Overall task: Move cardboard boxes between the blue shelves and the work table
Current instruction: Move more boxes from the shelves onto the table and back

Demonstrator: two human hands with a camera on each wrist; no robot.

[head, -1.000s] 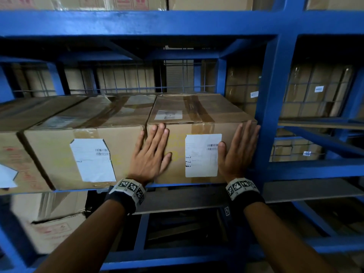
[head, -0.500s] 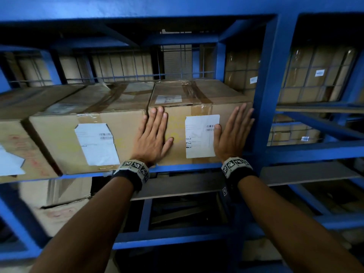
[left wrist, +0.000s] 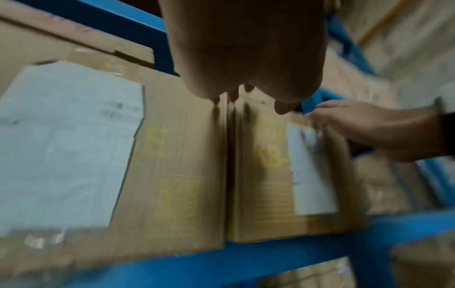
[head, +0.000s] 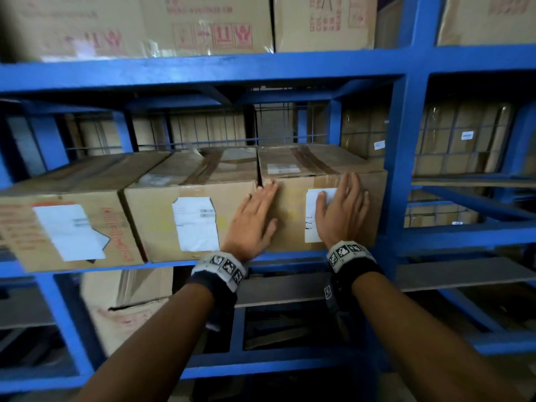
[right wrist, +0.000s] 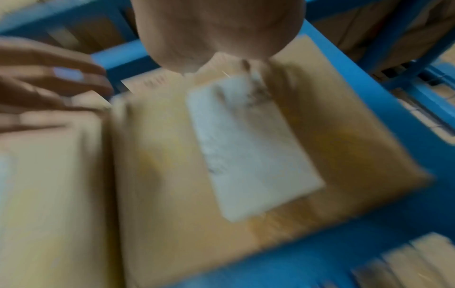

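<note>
A blue-painted steel shelving rack [head: 403,158] fills the view, its middle shelf beam [head: 162,264] carrying a row of three brown cardboard boxes side by side, with a wire mesh back panel [head: 203,132] behind them and more cartons stacked beyond it. On the shelf above sit further brown cartons printed with red handling symbols [head: 214,33], and a lower shelf holds a tilted brown box [head: 127,309] in shadow. The rightmost brown cardboard box with a white paper label [head: 293,216] stands just beside the rack's upright post, touching its neighbour, the middle brown box with a white shipping label [head: 197,221]. The left hand [head: 255,221] lies flat with straight fingers over the seam between those two boxes, its fingertips near the top front edge. The right hand [head: 342,210] presses flat on the right box's front, fingers straight and covering part of the label; neither hand grips anything. Compared with a second ago, both hands have shifted leftward across the box face, the right one from the box's right edge onto the label, and the top shelf's cartons have come into view.
</note>
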